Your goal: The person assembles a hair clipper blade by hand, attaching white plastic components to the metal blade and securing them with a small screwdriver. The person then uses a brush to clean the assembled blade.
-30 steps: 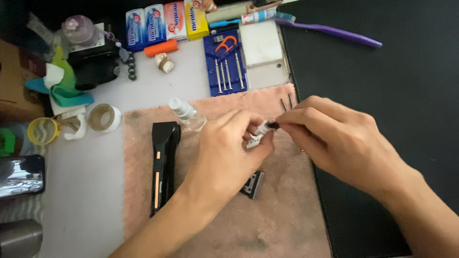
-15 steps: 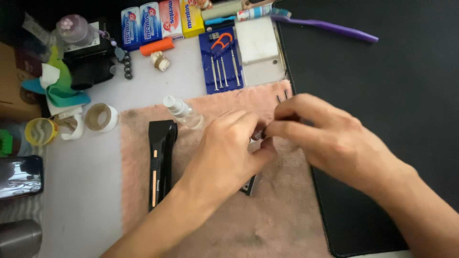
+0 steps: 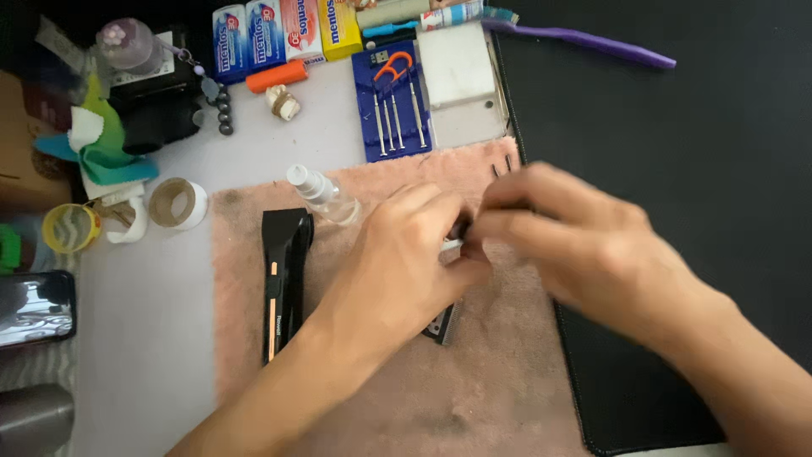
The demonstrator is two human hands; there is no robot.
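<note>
Both hands meet over a pink towel (image 3: 499, 372). My left hand (image 3: 406, 262) pinches a small silvery part (image 3: 452, 245), mostly hidden by its fingers. My right hand (image 3: 584, 245), blurred, has its fingertips closed on a thin dark tool at that same part. A black trimmer body (image 3: 283, 275) lies on the towel to the left of my left hand. A small clear spray bottle (image 3: 326, 196) lies above it. Just below my left hand a small dark piece (image 3: 441, 324) rests on the towel.
A blue case of small screwdrivers (image 3: 393, 106) and a white box (image 3: 457, 63) sit behind the towel. Candy rolls, an orange tube, tape rolls (image 3: 178, 203) and a phone (image 3: 34, 309) crowd the left. A black mat (image 3: 677, 127) with a purple toothbrush (image 3: 584, 38) lies right.
My right hand slid left and closed in over the small part, hiding the dark tool tip that showed a second ago. My left hand kept its pinch and shifted slightly.
</note>
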